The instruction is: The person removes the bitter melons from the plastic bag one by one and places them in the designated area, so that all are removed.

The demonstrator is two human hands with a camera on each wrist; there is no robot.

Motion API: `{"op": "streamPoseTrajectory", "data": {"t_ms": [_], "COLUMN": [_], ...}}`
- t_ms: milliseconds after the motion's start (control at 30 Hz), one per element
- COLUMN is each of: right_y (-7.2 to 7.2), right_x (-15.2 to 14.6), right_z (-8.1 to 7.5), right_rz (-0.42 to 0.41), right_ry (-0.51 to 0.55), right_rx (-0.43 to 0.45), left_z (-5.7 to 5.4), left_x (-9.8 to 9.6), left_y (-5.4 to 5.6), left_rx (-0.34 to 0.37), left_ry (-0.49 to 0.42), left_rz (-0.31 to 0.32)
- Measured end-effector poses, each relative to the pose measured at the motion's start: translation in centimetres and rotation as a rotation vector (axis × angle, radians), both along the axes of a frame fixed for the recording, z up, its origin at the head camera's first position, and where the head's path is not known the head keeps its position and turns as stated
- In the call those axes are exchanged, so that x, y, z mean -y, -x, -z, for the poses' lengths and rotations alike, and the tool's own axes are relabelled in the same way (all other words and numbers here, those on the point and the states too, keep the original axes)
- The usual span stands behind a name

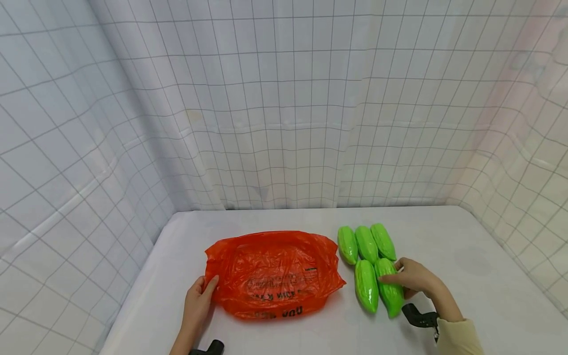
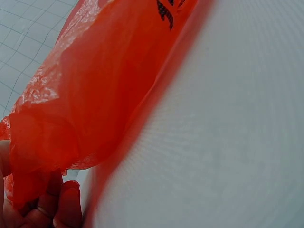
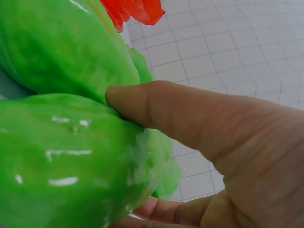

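Observation:
A red plastic bag (image 1: pixel 275 276) with dark printing lies spread on the table. My left hand (image 1: pixel 198 301) pinches its left edge between thumb and fingers; in the left wrist view the bag film (image 2: pixel 95 90) runs up from that hand. On the right, my right hand (image 1: pixel 412 277) grips a glossy green gourd (image 1: pixel 392 298), the front right one of a group. In the right wrist view my thumb (image 3: pixel 156 102) lies in the groove between the held gourd (image 3: pixel 71 161) and its neighbour (image 3: pixel 61 47), with fingers partly hidden on the far side.
Left of the held one lies another green gourd (image 1: pixel 366 288). Behind them several more stand in a row, among them a left one (image 1: pixel 347 245) close to the bag's right edge. The white table (image 1: pixel 479 276) is enclosed by checked white curtains (image 1: pixel 284 108) at the back and sides.

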State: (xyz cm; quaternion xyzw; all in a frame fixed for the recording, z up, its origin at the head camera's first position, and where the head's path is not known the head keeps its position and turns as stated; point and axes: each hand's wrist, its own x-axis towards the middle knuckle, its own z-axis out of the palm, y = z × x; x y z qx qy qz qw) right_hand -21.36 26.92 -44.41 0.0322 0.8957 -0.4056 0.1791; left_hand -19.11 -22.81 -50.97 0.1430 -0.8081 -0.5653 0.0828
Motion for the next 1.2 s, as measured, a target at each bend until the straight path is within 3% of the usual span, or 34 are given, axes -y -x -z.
{"op": "streamPoseTrajectory", "data": {"t_ms": [767,1200], "right_y": [0.35,0.3], "right_x": [0.01,-0.05], "right_z": [0.31,0.5], "right_rz": [0.005,0.004], "right_ry": [-0.002,-0.06], "right_rx": [-0.012,-0.016], "left_z": [-0.15,-0.11], "left_x": [0.0,0.04], "left_y": [-0.02,-0.14], "left_rx": [-0.01,-0.014], "left_ry": [-0.011,-0.02], "left_rz": [-0.002,0.01]}}
